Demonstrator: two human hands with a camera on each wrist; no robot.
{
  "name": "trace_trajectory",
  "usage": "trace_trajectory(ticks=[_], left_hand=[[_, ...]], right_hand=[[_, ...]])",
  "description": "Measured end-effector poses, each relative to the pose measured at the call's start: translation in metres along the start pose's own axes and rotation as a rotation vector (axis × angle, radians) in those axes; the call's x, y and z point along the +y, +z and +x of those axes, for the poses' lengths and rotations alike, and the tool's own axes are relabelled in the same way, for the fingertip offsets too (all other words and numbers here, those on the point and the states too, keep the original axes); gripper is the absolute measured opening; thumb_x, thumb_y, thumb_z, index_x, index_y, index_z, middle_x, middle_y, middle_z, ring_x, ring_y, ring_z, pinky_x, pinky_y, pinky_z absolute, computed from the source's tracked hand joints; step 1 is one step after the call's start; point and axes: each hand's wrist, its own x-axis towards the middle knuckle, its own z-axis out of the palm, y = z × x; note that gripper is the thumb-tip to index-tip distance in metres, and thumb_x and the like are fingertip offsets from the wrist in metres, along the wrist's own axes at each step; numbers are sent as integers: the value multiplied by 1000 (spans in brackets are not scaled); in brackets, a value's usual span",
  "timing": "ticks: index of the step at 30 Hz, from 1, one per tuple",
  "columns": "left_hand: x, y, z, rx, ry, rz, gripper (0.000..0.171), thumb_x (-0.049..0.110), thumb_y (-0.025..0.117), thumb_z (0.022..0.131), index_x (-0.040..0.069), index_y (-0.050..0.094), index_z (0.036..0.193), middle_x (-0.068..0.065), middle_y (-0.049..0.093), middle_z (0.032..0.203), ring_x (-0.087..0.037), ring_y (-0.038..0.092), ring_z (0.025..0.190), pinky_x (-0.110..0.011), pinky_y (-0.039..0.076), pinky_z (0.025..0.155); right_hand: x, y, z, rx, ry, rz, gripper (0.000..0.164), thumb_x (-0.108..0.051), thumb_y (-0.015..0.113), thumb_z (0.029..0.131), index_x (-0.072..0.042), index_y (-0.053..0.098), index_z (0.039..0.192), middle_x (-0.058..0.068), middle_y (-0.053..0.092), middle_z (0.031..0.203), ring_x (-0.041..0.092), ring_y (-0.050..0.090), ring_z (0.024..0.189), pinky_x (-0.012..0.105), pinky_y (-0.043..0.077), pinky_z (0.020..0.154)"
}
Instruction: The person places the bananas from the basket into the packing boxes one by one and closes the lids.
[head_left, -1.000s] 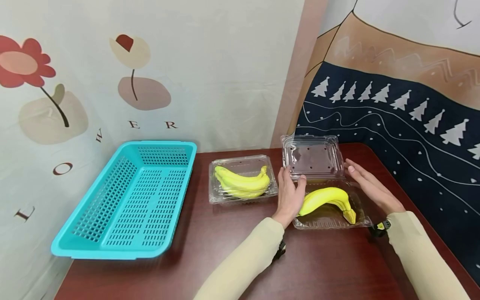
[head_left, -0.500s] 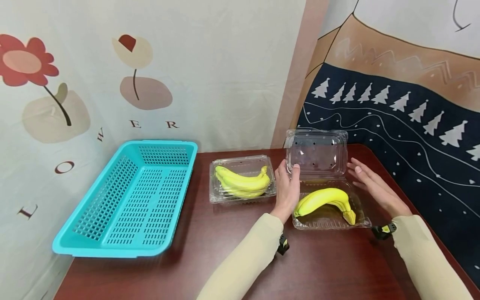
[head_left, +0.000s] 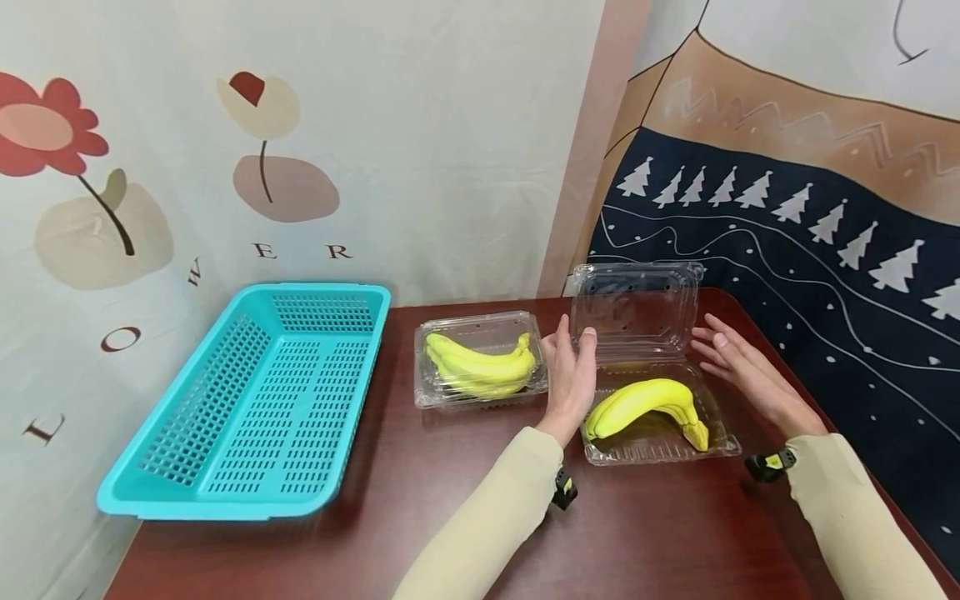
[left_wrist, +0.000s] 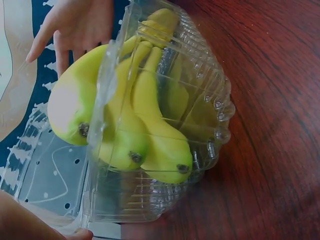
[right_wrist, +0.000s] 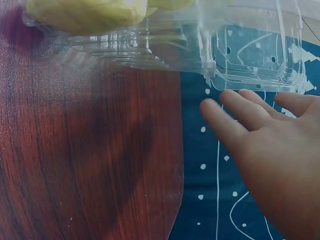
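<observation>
A clear plastic clamshell box (head_left: 626, 454) lies open on the table, its lid (head_left: 637, 312) tipped up at the back on its hinge. In its base rests a bunch of yellow bananas (head_left: 647, 400); in the left wrist view the green-tipped bananas (left_wrist: 162, 145) show through the clear wall. My left hand (head_left: 570, 383) is beside the lid's left edge, fingers extended and thumb up. On the other side, my right hand (head_left: 753, 383) is spread, its fingertips (right_wrist: 212, 112) just short of the lid's edge in the right wrist view. Neither hand holds anything.
A closed clamshell box (head_left: 483, 321) with another bunch of bananas (head_left: 480, 367) stands left of my left hand. Farther left is a turquoise plastic basket (head_left: 348, 450). Printed cloths (head_left: 450, 167) hang behind the dark red wooden table (head_left: 450, 500).
The lid has swung up to a steeper angle. My left hand has drawn back left from the lid and the bananas, and my right hand has shifted slightly right.
</observation>
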Motion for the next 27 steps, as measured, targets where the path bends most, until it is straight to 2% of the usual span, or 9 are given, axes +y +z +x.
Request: trace_trajectory(ticks=[5,9,12,16,20,27], left_hand=[[-1,-2,1,0,5,-12,66,49,43,105,14,37,161,-10,39,136,-27,50,120,-49,41,109],[0,-2,-1,0,-3,-7,64,48,42,106,13,40,159,-12,40,141,-28,50,126,-50,39,113],[1,-3,-4,-4,-11,5,64,48,41,106,12,40,159,-13,40,149,-30,47,134,-50,36,116],[5,-5,-8,-5,-5,11,64,48,38,107,9,42,157,-13,42,156,-31,43,142,-49,33,119],[10,-8,-11,-20,-14,-6,64,49,34,107,8,44,155,-11,42,159,-30,40,146,-48,32,120],[14,-17,-20,-74,-49,-19,66,53,30,108,10,43,158,-11,31,167,-30,25,155,-52,22,124]], right_hand=[[-1,2,1,1,-19,44,63,-28,30,115,-7,0,166,39,21,158,0,47,136,11,45,100],[-1,3,0,16,-22,79,64,-27,31,115,-6,0,166,30,30,156,-7,50,129,11,45,99],[0,3,-1,28,-39,136,64,-25,32,115,-3,0,166,16,39,149,-9,52,125,11,45,98],[0,4,-1,27,-70,206,65,-23,31,115,1,-4,164,3,44,141,-7,55,124,12,45,98],[3,4,-3,22,-91,255,64,-26,27,115,3,-5,163,-3,48,139,-7,56,124,12,46,98],[9,1,-10,-2,-136,281,65,-37,18,115,-1,-1,165,-6,51,141,-4,53,129,13,46,99]])
